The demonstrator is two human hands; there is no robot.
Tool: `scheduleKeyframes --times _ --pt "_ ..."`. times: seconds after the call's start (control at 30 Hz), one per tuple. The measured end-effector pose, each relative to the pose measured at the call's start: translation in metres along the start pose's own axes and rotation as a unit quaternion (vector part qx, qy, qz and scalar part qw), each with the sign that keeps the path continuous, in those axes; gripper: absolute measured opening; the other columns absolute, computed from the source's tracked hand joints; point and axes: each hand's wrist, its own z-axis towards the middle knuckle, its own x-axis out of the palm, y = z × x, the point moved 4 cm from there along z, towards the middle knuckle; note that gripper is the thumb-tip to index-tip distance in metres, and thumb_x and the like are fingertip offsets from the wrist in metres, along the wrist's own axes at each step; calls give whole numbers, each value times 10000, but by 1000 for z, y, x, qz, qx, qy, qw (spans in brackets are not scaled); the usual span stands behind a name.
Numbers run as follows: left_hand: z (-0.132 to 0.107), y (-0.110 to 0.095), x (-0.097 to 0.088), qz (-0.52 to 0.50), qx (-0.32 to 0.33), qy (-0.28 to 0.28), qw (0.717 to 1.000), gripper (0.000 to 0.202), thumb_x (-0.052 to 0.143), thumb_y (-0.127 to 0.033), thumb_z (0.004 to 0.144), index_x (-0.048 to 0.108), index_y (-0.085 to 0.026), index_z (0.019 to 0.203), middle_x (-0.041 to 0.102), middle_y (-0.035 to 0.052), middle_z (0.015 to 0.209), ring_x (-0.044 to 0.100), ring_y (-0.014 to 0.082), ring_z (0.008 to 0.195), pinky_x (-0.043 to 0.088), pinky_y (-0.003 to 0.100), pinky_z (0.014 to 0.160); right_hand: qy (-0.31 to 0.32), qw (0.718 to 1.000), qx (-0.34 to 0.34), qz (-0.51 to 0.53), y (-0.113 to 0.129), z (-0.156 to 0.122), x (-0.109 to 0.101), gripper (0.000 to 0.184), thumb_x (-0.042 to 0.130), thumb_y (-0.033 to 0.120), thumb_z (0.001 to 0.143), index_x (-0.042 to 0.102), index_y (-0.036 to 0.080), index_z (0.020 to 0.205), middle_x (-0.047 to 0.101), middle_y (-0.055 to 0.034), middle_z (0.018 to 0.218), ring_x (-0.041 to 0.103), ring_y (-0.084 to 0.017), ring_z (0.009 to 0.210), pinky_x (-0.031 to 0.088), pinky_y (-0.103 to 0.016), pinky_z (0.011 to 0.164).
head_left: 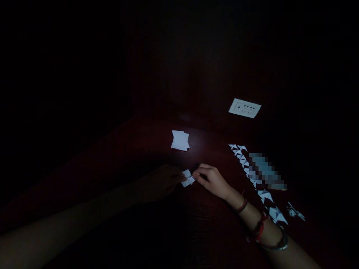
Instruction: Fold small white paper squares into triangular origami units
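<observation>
The scene is very dark. A small folded white paper piece [187,178] lies on a dark red wooden table [202,224] between my two hands. My left hand [161,182] reaches in from the left, in shadow, its fingertips pinched on the paper's left side. My right hand [211,180] comes from the lower right with curled fingers gripping the paper's right side. Red thread bands and a bracelet circle my right wrist.
A small stack of white paper squares [180,141] lies further back on the table. A long row of folded black-and-white paper units [266,196] runs along the right, with a blurred object on it. A white wall socket plate [244,108] sits behind.
</observation>
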Motion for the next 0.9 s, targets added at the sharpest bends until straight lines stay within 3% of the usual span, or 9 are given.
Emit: scheduleKeyframes --times 0.23,0.9 --pt "1 2 2 -7 -14 -25 1000 422 398 -134 829 412 -207 1245 498 81 1167 453 205 1043 375 354 894 -21 998 53 27 -7 6 3 133 483 159 802 581 153 713 521 0 701 489 -98 649 385 -198 601" --pt "8 5 4 41 -13 19 999 411 419 -146 815 456 -232 1215 522 69 1150 480 222 1020 383 378 858 -10 991 126 52 -16 12 9 97 506 144 717 590 142 668 554 21 627 487 -83 575 351 -178 558"
